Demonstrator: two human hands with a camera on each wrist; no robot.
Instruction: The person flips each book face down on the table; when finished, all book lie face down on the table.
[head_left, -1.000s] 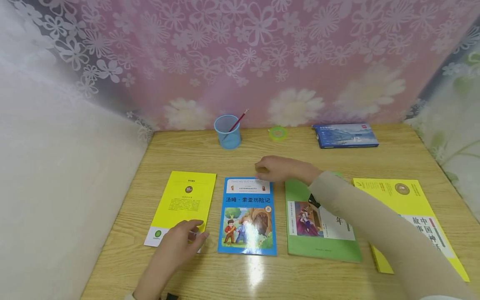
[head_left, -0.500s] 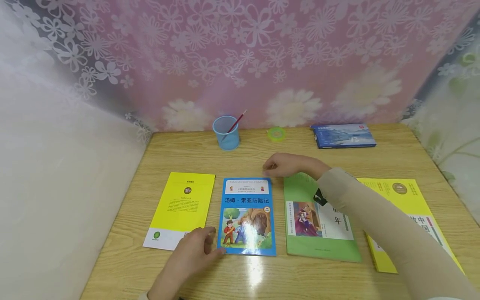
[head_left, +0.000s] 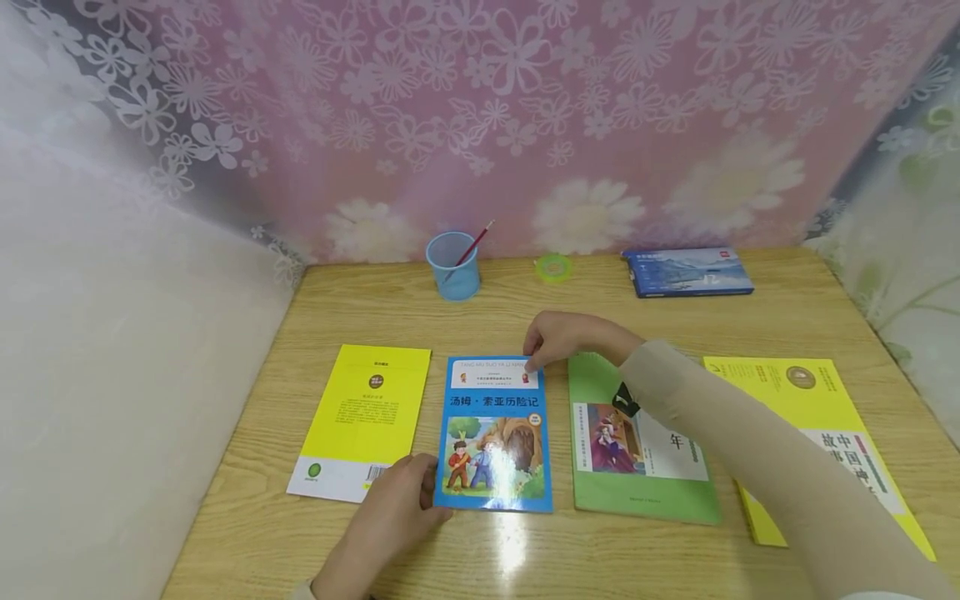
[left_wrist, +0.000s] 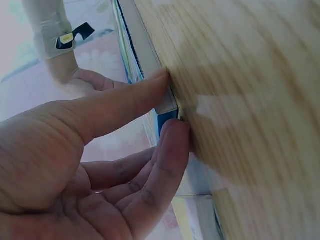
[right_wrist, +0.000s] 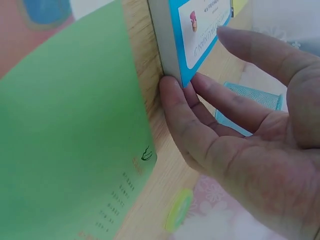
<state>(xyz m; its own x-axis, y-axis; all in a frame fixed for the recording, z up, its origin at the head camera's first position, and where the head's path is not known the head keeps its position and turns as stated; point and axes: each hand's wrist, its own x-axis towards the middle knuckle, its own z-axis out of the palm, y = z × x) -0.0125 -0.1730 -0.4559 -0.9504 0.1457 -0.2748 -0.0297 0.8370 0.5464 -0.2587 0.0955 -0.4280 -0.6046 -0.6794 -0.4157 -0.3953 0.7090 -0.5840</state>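
Observation:
A blue storybook (head_left: 493,462) lies face up on the wooden table, with a cartoon picture on its cover. My left hand (head_left: 401,504) holds its lower left corner. In the left wrist view, the thumb (left_wrist: 150,87) lies against the page edge and a fingertip (left_wrist: 175,137) touches near the blue spine. My right hand (head_left: 566,340) grips the upper right corner. The right wrist view shows its thumb (right_wrist: 245,45) over the cover and its fingers (right_wrist: 182,112) around the corner, against the page edge. The book's underside is hidden.
Left of the blue book lies a yellow book (head_left: 367,417). To the right are a green book (head_left: 645,500) and another yellow book (head_left: 765,521), both partly under the right arm. Behind stand a blue mesh cup (head_left: 456,279) with a pencil, green tape (head_left: 553,267) and a blue box (head_left: 688,272).
My left hand has moved right from the yellow book to the blue book's lower left corner. My right hand has come down onto its upper right corner. The books have hardly moved.

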